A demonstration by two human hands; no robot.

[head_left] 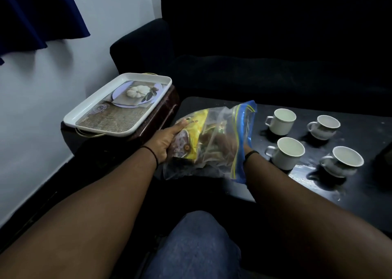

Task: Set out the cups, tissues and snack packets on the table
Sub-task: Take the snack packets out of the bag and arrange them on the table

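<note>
A clear zip bag (214, 138) with a blue seal strip holds snack packets, one of them yellow (196, 130). It hangs just above the left end of the black table (318, 179). My left hand (165, 140) grips the bag's outer left side. My right hand (224, 145) is inside the bag through its open mouth, seen dimly through the plastic; what its fingers hold cannot be made out. Several white cups stand on the table to the right, two straight mugs (281, 120) (287, 152) and two rounded ones (324, 127) (341, 161). No tissues are in view.
A white tray (74, 119) with a printed picture rests on a dark side stand to the left of the table. A black sofa (254, 45) runs behind the table. A blue curtain (38, 13) hangs at top left. My knee in jeans (197, 247) is at the bottom.
</note>
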